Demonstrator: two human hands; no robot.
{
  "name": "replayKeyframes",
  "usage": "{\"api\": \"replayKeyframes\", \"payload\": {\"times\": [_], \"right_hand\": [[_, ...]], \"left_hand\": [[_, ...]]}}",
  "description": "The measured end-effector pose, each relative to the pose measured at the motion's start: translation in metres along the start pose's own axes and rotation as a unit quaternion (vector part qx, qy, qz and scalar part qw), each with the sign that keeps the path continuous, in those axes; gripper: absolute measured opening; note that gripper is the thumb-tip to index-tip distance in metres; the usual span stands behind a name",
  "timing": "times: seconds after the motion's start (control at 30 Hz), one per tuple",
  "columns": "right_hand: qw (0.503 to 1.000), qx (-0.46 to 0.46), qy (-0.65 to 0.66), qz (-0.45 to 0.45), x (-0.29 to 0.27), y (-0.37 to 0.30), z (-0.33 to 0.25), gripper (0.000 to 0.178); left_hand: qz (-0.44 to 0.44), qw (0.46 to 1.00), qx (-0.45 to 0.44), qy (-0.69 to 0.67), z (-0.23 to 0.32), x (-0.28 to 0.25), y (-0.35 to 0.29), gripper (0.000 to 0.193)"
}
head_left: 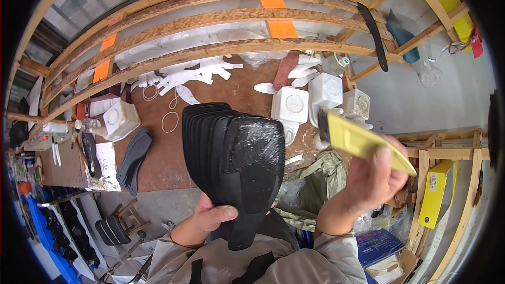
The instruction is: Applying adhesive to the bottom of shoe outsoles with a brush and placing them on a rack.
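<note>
Pinching the brush [353, 138] in our curled right hand [374, 181], left hand [210, 216] clasped round the soles [251, 165], we'd best stroke evenly.

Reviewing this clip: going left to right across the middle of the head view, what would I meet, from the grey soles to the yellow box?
Grey soles on the table → fanned black soles in the left hand → brush in the right hand → yellow box.

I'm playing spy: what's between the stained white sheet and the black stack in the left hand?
Between sheet and stack, the head view shows a fan of dark pieces, then bare brown tabletop.
</note>
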State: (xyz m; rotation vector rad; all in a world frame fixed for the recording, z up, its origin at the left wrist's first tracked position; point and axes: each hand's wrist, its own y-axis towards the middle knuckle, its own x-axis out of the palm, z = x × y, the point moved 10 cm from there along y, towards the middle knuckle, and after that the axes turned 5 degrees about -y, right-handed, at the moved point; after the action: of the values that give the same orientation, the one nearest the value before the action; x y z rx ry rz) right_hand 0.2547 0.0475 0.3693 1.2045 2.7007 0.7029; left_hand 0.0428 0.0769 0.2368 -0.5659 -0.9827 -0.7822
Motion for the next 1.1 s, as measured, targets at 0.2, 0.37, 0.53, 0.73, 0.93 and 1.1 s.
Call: {"api": "replayKeyframes", "payload": {"times": [0.2, 0.37, 0.53, 0.73, 0.93, 1.1], "right_hand": [[0.872, -0.341, -0.124, -0.328, 0.087, -0.08, -0.048, 0.032], [0.916, -0.31, -0.194, -0.168, 0.06, -0.068, -0.039, 0.032], [0.891, -0.339, -0.165, -0.253, 0.065, -0.096, -0.042, 0.021], [0.886, -0.359, -0.147, -0.253, 0.051, -0.107, -0.045, 0.023], [0.9, -0.343, -0.148, -0.225, 0.032, -0.11, -0.044, 0.016], [0.892, -0.245, -0.107, -0.365, 0.048, -0.107, -0.039, 0.021]], "left_hand": [[-0.006, 0.989, 0.124, 0.081, -0.001, -0.022, -0.011, 0.05], [0.025, 0.986, 0.083, 0.142, -0.006, -0.022, -0.003, 0.063], [-0.015, 0.993, 0.12, 0.013, 0.0, -0.01, 0.004, 0.082], [-0.019, 0.99, 0.125, -0.063, 0.005, -0.006, 0.008, 0.101], [-0.048, 0.988, 0.116, -0.088, 0.005, -0.002, 0.01, 0.116], [0.037, 0.997, 0.071, 0.002, 0.003, -0.011, 0.005, 0.081]]}}
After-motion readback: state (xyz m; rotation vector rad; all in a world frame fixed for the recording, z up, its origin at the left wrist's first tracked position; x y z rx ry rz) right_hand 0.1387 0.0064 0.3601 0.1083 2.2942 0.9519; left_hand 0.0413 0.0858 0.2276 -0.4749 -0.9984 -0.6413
